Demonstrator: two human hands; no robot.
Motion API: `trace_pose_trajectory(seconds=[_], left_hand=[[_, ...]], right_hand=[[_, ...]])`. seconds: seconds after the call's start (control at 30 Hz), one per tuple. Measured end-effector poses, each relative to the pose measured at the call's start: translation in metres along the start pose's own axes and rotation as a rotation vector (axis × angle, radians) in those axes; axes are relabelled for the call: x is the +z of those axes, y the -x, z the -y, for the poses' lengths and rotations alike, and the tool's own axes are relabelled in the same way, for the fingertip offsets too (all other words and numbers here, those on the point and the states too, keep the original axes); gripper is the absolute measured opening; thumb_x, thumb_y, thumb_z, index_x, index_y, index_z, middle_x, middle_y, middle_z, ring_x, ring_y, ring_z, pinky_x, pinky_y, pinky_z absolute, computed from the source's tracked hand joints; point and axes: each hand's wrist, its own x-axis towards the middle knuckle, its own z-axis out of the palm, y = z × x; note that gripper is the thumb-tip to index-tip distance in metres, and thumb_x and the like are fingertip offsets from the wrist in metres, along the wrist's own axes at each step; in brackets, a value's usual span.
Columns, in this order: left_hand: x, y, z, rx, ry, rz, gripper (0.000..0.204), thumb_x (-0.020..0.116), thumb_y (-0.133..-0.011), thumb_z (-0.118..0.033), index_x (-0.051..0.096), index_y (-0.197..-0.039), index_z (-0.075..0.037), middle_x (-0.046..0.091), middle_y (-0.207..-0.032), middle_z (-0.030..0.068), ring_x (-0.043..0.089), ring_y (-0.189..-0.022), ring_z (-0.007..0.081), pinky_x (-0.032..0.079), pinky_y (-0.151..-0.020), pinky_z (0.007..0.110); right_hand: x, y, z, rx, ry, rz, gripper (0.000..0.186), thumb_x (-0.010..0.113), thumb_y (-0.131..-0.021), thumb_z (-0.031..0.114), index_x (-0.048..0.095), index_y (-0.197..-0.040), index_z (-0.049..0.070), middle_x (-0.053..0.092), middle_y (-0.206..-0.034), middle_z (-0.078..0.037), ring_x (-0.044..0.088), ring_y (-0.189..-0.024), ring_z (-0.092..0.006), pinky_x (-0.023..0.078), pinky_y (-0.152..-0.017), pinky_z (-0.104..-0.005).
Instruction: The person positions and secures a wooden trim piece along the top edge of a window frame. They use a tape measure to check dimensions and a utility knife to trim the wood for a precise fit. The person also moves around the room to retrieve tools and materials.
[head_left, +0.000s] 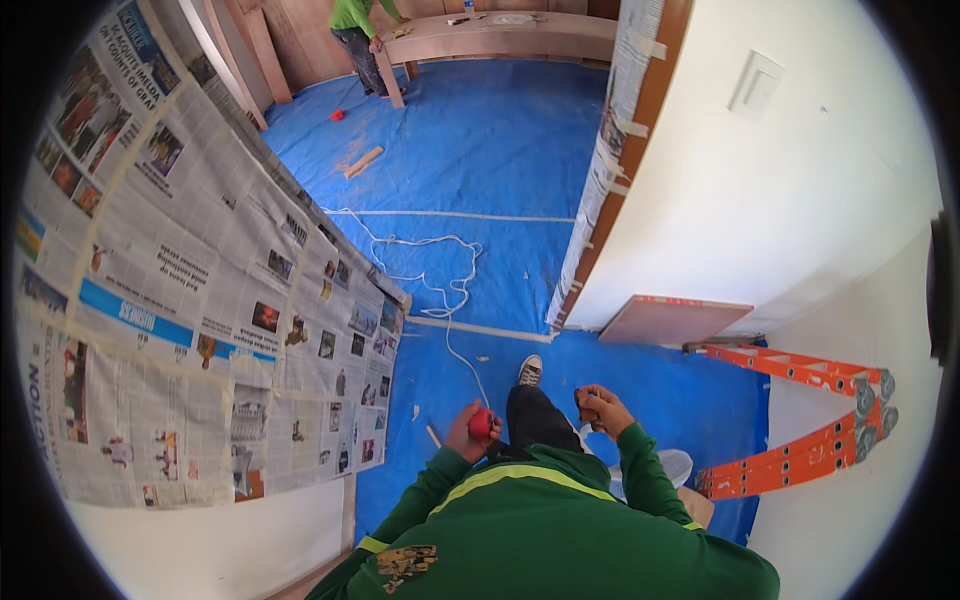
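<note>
My left hand (pixel 466 432) is closed around a red rounded thing (pixel 481 423), whose exact kind I cannot make out. The white cord (pixel 455 300) runs over the floor up to about this hand; whether it joins the red thing is unclear. On the other side of my body, my right hand (pixel 606 412) pinches a small brown piece (pixel 583 405), too small to name. Both hands are at waist height, apart from each other, over my dark trouser leg.
Blue sheeting (pixel 430 130) covers the floor. Newspaper (pixel 200 290) masks the left-hand panel. An orange ladder (pixel 790 475) and a pinkish board (pixel 670 321) stand right, beside the white wall (pixel 770 180). Beyond the doorway, a person in green (pixel 356 30) works at a wooden table (pixel 500 40).
</note>
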Motion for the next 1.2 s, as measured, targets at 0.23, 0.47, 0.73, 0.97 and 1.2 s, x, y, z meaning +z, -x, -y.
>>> trace_pose_trajectory(seconds=[0.23,0.47,0.73,0.97,1.2], left_hand=[[0.079,-0.092,-0.109,0.009,-0.04,-0.062,0.048,0.057,-0.101,-0.047,0.064,-0.105,0.001,0.07,-0.1,0.0209,0.07,-0.096,0.0324,0.059,-0.076,0.039],[0.154,-0.198,-0.209,0.157,-0.021,-0.061,0.036,0.06,-0.101,-0.038,0.063,-0.113,-0.004,0.066,-0.103,0.0141,0.066,-0.09,0.0295,0.059,-0.081,0.043],[0.206,-0.304,-0.282,-0.06,-0.152,0.049,0.038,0.055,-0.107,-0.043,0.061,-0.121,-0.008,0.067,-0.105,0.0128,0.068,-0.096,0.0328,0.057,-0.088,0.056],[0.292,-0.418,-0.385,-0.261,-0.586,0.306,0.05,0.051,-0.106,-0.06,0.061,-0.126,-0.015,0.067,-0.109,0.0031,0.064,-0.099,0.0146,0.052,-0.085,0.033],[0.374,-0.473,-0.514,-0.184,-0.836,0.473,0.056,0.054,-0.104,-0.059,0.058,-0.133,-0.011,0.065,-0.108,0.004,0.061,-0.095,0.0121,0.051,-0.079,0.032]], right_hand=[[0.015,-0.122,0.13,-0.08,0.429,0.075,0.039,0.068,-0.097,0.03,0.059,-0.122,0.002,0.063,-0.084,-0.005,0.063,-0.075,-0.0134,0.049,-0.064,-0.0294],[0.064,-0.211,0.257,-0.191,0.342,0.245,0.045,0.069,-0.097,0.023,0.054,-0.131,-0.002,0.064,-0.101,-0.009,0.064,-0.084,-0.0149,0.056,-0.077,-0.0322],[0.072,-0.309,0.301,-0.24,0.503,-0.009,0.049,0.068,-0.098,0.03,0.053,-0.133,-0.002,0.069,-0.107,-0.018,0.071,-0.097,-0.0233,0.055,-0.085,-0.0374],[0.095,-0.416,0.399,-0.299,0.71,-0.306,0.061,0.07,-0.093,0.038,0.051,-0.129,-0.008,0.068,-0.112,-0.033,0.069,-0.107,-0.0455,0.054,-0.09,-0.0472],[0.143,-0.471,0.531,-0.45,0.938,-0.368,0.065,0.07,-0.097,0.037,0.042,-0.133,-0.009,0.068,-0.113,-0.031,0.069,-0.109,-0.0439,0.054,-0.089,-0.0478]])
